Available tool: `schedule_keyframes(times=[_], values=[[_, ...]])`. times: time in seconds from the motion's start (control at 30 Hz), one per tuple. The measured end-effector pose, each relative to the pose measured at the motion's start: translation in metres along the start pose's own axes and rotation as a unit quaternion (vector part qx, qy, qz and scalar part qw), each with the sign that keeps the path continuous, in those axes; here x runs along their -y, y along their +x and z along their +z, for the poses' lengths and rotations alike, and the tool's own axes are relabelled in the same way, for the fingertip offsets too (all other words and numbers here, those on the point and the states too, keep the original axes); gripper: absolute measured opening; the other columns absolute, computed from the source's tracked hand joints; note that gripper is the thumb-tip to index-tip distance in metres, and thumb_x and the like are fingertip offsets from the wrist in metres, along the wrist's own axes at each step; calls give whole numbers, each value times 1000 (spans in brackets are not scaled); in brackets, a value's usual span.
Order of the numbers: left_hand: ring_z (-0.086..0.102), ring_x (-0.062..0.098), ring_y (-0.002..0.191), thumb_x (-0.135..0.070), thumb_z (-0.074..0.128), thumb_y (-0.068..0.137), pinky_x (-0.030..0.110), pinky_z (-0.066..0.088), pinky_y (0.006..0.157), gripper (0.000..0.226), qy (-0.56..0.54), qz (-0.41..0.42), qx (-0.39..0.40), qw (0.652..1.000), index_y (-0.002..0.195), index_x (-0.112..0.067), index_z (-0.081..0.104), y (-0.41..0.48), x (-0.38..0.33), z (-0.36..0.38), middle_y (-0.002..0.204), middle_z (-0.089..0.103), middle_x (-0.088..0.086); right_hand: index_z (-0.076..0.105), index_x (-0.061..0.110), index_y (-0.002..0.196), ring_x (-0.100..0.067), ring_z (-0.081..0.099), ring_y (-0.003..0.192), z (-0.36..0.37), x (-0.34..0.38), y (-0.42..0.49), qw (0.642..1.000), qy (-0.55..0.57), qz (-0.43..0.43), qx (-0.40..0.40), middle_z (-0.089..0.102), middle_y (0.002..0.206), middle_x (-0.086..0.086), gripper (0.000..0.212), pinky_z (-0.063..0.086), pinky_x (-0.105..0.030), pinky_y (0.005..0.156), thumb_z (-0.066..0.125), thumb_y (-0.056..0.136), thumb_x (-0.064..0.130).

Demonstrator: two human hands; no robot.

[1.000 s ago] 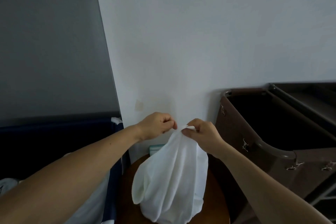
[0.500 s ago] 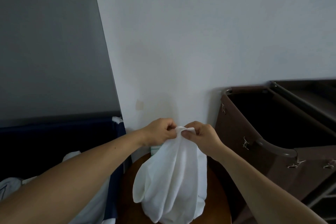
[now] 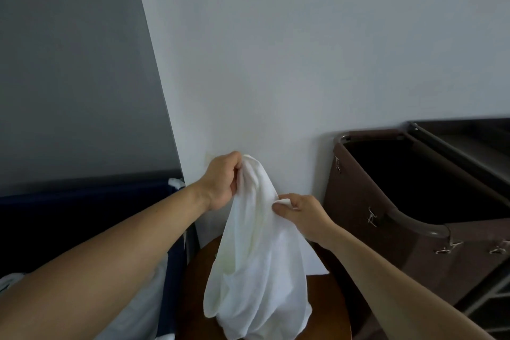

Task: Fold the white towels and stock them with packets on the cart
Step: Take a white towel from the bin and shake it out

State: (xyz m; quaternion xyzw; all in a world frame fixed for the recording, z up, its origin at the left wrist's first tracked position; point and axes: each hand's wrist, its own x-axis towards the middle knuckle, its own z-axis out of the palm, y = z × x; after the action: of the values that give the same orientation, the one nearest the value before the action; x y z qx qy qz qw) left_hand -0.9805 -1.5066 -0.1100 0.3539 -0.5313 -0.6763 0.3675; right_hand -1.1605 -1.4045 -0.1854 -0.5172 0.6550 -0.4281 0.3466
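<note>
A round brown wooden table (image 3: 193, 301) carries the things. A white towel (image 3: 256, 270) hangs over its middle, and the bunched lower end seems to rest on the top. At 2 o'clock lies a flat white piece (image 3: 315, 262), partly hidden behind the towel and too unclear to name.

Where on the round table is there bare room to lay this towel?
The table is bare right of the towel, toward the brown bag, and in a strip left of it by the blue bin. The towel hangs over its middle; something white lies behind.
</note>
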Motion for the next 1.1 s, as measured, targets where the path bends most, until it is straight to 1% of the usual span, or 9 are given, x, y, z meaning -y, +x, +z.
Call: schedule_keyframes(times=[0.2, 0.3, 0.4, 0.47, 0.57, 0.67, 0.83, 0.97, 1.1], values=[[18, 20, 72, -12, 48, 64, 34, 27, 63, 39, -86, 20, -36, 995, 77, -16, 12, 12, -4, -26, 82, 12, 9, 71, 12, 98, -14, 55, 59, -6, -23, -1, 992, -101, 20, 72, 67, 82, -10, 29, 44, -29, 59, 66, 92, 40], [31, 21, 70, -19, 48, 71, 34, 29, 64, 25, 56, 16, -65, 996, 71, -15, 23, 8, -4, -32, 72, 30, 7, 66, 7, 84, -13, 55, 63, -8, -20, -3, 998, -49, 8, 30, 60, 71, -4, 25, 43, -31, 63, 65, 94, 30], [48, 19, 78, -20, 45, 94, 30, 37, 70, 20, 510, -21, -19, 860, 78, -11, 51, 4, -2, -50, 88, 56, 6, 62, 13, 79, -13, 57, 64, -24, 2, -2, 998, -28, -38, -32, 60, 69, -2, 20, 44, -30, 65, 63, 96, 23], [53, 16, 94, -27, 54, 91, 30, 41, 77, 18, 586, -75, 73, 804, 104, -15, 54, -2, -1, -47, 108, 55, -1, 61, 15, 81, -8, 51, 61, -29, 23, 0, 995, -69, -72, -22, 56, 67, 1, 18, 41, -26, 60, 62, 96, 26], [52, 15, 119, -21, 62, 90, 26, 43, 95, 46, 513, -29, 178, 839, 134, -20, 48, -14, -6, -9, 126, 53, -6, 61, 21, 77, -10, 47, 59, -22, 44, 8, 994, -49, -93, 8, 51, 63, 2, 21, 38, -28, 58, 66, 91, 36], [63, 25, 92, -11, 54, 93, 26, 46, 78, 14, 520, 57, 187, 832, 101, -7, 66, -13, -6, 17, 92, 64, 1, 63, 29, 72, -16, 53, 67, -15, 37, 12, 996, -14, -87, 1, 56, 67, 2, 17, 42, -34, 65, 67, 86, 39], [52, 16, 50, -3, 45, 95, 34, 52, 62, 30, 319, 102, 76, 939, 66, -11, 49, -8, -28, 14, 54, 50, -2, 60, 7, 87, -16, 53, 68, -8, 1, 0, 995, -93, -38, 27, 54, 72, -4, 24, 41, -31, 63, 63, 96, 29], [63, 12, 87, -13, 55, 97, 28, 50, 78, 10, 458, 34, 137, 878, 102, -13, 63, 0, -17, 12, 100, 69, 4, 62, 11, 87, -21, 55, 69, 0, 0, -4, 997, -68, -44, -5, 58, 74, -7, 21, 43, -32, 65, 60, 97, 30], [58, 4, 106, -31, 58, 99, 11, 42, 80, 33, 441, -45, 214, 870, 128, -16, 63, 1, 14, 8, 122, 64, -7, 62, 19, 80, -10, 55, 68, -9, 20, -1, 997, -25, -72, -12, 58, 72, 3, 15, 44, -27, 65, 64, 94, 22]])
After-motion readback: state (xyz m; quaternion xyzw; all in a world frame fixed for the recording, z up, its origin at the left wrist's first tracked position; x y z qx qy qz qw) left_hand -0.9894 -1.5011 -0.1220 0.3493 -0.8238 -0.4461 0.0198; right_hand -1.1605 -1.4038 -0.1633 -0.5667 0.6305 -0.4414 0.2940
